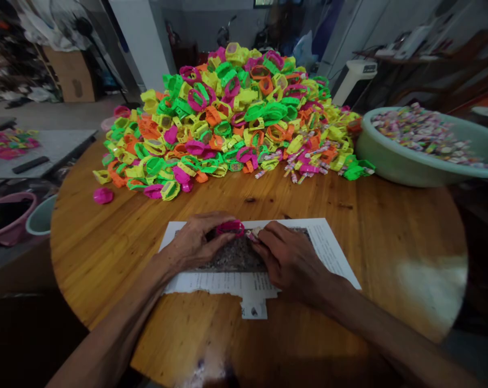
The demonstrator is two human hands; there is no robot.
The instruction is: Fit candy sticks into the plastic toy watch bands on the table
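Observation:
My left hand (195,237) is closed round a pink plastic toy watch (231,228), thumb on the near side and fingers on the far side. Close by on the right, my right hand (286,256) pinches a small wrapped candy roll (253,234), its end pointing towards the watch; a narrow gap seems to separate the two. Both hands are over a dark, speckled flat board (231,261). Beneath the board lies a printed white paper (336,261) with a torn near edge.
A large heap of bright toy watches (223,121) covers the far side of the round wooden table (106,258). Several candy rolls (304,161) lie at its right. A pale green basin (409,170) holds many more. One pink piece (103,195) lies apart on the left.

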